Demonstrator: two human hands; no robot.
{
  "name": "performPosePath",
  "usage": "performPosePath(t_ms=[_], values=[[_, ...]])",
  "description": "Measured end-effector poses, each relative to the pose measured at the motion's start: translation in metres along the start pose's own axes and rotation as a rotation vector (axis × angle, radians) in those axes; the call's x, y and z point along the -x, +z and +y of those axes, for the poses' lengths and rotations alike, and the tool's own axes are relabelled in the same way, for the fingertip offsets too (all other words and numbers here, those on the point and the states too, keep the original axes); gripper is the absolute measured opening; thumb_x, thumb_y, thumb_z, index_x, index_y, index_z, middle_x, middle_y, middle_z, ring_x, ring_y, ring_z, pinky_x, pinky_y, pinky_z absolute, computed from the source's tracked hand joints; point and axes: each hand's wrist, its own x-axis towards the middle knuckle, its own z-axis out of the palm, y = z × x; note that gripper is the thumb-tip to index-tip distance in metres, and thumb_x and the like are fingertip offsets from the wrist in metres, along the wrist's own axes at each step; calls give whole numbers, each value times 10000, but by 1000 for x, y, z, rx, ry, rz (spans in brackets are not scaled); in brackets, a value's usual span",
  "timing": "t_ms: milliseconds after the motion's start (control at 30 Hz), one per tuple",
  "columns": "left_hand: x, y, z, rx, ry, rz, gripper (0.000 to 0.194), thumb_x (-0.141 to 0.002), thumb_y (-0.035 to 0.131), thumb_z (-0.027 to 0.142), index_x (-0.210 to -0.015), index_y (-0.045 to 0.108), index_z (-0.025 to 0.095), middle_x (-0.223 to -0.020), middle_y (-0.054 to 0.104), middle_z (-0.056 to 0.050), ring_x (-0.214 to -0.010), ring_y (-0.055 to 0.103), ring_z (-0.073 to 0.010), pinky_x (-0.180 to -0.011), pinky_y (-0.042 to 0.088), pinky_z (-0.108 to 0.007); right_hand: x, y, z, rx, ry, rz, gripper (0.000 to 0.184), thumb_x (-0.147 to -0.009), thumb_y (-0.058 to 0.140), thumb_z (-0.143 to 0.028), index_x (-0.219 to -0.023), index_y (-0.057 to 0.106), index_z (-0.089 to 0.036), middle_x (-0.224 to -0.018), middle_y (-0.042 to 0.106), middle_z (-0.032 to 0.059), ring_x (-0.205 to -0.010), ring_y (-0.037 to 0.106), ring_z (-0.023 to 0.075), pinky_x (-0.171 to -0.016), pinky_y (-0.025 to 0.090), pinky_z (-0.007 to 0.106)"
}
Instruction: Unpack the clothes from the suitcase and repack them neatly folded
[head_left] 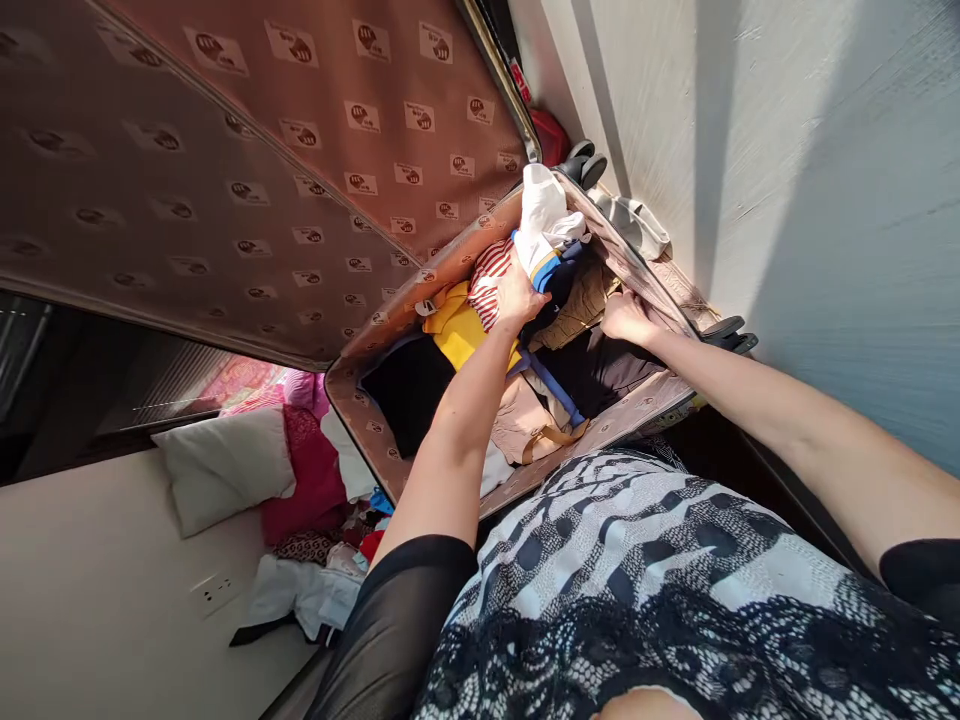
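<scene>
An open suitcase [360, 425] holds folded clothes. My left hand [519, 296] is closed on a white, blue and navy garment [546, 215], beside a red-and-white striped cloth [490, 272]; some of its fingers are hidden in the fabric. Closed at the suitcase's right side, my right hand [626, 318] grips the edge of a tan garment [583, 308], just above a black garment [600, 370]. A yellow garment [459, 330] lies left of my left hand. Nearer to me are a beige garment [525, 415] and, farther left, another black one [411, 390].
The suitcase lid [300, 150], with patterned lining, stands raised at the left. A pale wall [847, 180] runs along the right, close to the wheels [727, 332]. At lower left are a white pillow [225, 465] and a heap of clothes [307, 590].
</scene>
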Motion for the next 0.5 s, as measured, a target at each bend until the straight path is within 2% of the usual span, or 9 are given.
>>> performPosePath(t_ms=[67,100,167,200,267,333,500], values=[[1,-2,1,-9,12,4,1181,-785,877,301,-1744,196,182,-1569,614,-195,-1402,634,-400,-1181,508,-460,17,-2,17,294,-70,74,576,-697,799,-67,-1250,638,-39,-1459,532,358,-1517,357,505,-1215,382,626],[2,-2,2,-9,15,4,1172,-789,874,299,-1744,201,195,-1576,608,-194,-1405,631,-402,-1183,503,-466,24,0,23,461,-105,112,637,-741,766,-69,-1349,590,1,-1523,471,393,-1532,325,511,-1222,352,646],[4,-1,4,1,6,1,1155,-793,868,292,-1741,212,220,-1567,618,-187,-1407,631,-402,-1176,503,-473,32,4,32,729,-144,185,666,-865,664,-94,-1493,483,35,-1554,431,422,-1505,366,492,-1201,354,652],[5,-1,4,9,-1,-4,1155,-789,869,290,-1739,215,223,-1556,628,-187,-1404,633,-404,-1167,506,-474,34,6,36,792,-150,206,653,-916,607,-102,-1533,446,39,-1542,444,423,-1482,399,476,-1193,362,642],[5,1,3,28,-7,-2,1177,-769,877,283,-1738,212,211,-1544,638,-193,-1401,635,-411,-1153,510,-473,33,8,44,841,-160,225,641,-964,527,-109,-1577,404,36,-1512,481,412,-1446,446,451,-1192,361,616],[5,3,1,45,9,6,1198,-756,883,284,-1741,206,197,-1559,627,-200,-1412,627,-415,-1148,510,-466,27,7,51,841,-148,229,664,-962,534,-122,-1595,394,18,-1503,505,397,-1443,453,441,-1199,352,607],[2,4,-2,37,28,-1,1195,-750,889,284,-1737,227,153,-1532,641,-212,-1407,631,-409,-1156,514,-456,9,4,62,753,-19,339,649,-846,784,-245,-1443,576,-94,-1318,656,296,-1393,534,405,-1200,376,575]])
